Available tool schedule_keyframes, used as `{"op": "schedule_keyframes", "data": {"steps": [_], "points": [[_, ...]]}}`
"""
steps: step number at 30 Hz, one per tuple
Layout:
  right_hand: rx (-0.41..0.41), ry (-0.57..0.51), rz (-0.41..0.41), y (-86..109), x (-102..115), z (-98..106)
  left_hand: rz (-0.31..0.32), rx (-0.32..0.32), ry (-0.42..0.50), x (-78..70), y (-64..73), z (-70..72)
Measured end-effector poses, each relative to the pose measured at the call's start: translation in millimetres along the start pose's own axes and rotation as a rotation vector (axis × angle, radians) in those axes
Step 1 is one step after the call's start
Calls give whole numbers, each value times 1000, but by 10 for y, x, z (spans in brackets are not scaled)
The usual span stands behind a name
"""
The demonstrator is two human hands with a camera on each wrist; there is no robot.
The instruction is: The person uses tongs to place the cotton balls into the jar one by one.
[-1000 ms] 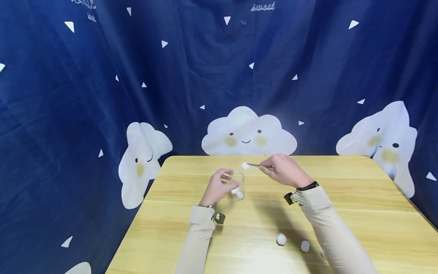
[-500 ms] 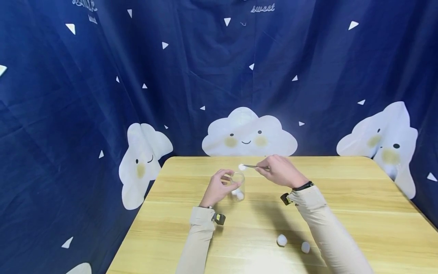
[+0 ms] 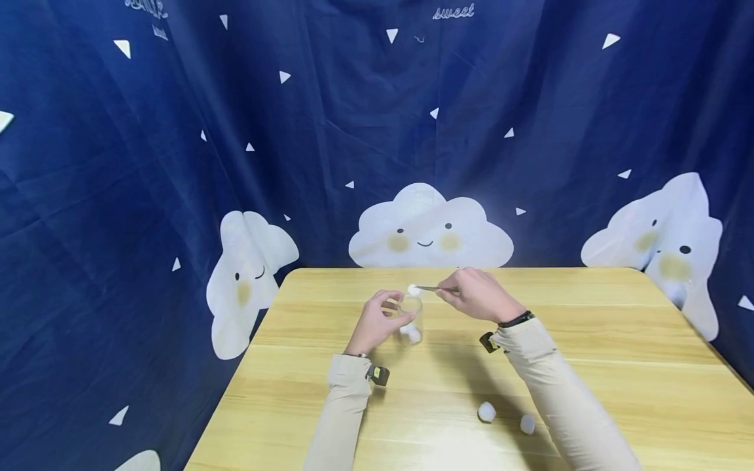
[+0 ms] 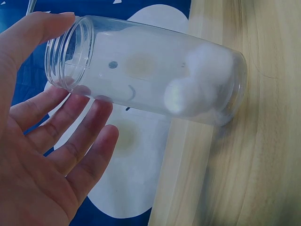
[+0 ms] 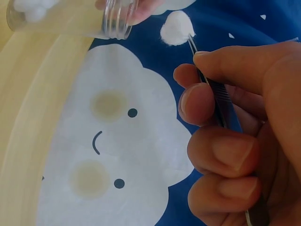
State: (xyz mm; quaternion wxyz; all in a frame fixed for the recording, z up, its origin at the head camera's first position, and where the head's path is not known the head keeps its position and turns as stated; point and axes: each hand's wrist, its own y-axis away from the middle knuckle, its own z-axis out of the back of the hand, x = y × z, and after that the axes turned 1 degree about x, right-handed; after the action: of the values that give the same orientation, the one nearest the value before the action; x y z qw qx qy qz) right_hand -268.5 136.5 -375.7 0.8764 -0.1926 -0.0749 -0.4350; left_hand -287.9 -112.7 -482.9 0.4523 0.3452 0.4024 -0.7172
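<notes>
A clear jar [image 4: 141, 70] with a threaded mouth stands on the table, several cotton balls [image 4: 200, 84] lying at its bottom. Thumb and fingertips of my left hand [image 3: 379, 320] grip it around the neck. Metal tweezers [image 5: 221, 99] are pinched in my right hand [image 3: 480, 294], with the fingers curled along them. Between the tweezer tips sits a white cotton ball [image 5: 177, 28]. In the head view that ball is just above the jar's rim; the right wrist view shows it a little apart from the mouth.
Two loose cotton balls, one at the left [image 3: 486, 412] and one at the right [image 3: 527, 424], lie on the wooden table [image 3: 283, 392] near the right forearm. A dark blue curtain [image 3: 330, 131] with clouds hangs behind the table's far edge.
My right hand has moved left with the tweezers, bringing the cotton ball from right of the jar to over its rim. The left hand and jar stay in place.
</notes>
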Motion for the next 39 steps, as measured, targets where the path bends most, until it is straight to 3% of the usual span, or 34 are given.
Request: {"op": "schedule_keyframes", "data": {"steps": [10,39], "points": [[35,16,-7,-18,10,-46,0,-4,-3,-2,1,-8],[22,17,15,-38,26,-61,1,4,-8,41,-28,-2]]}}
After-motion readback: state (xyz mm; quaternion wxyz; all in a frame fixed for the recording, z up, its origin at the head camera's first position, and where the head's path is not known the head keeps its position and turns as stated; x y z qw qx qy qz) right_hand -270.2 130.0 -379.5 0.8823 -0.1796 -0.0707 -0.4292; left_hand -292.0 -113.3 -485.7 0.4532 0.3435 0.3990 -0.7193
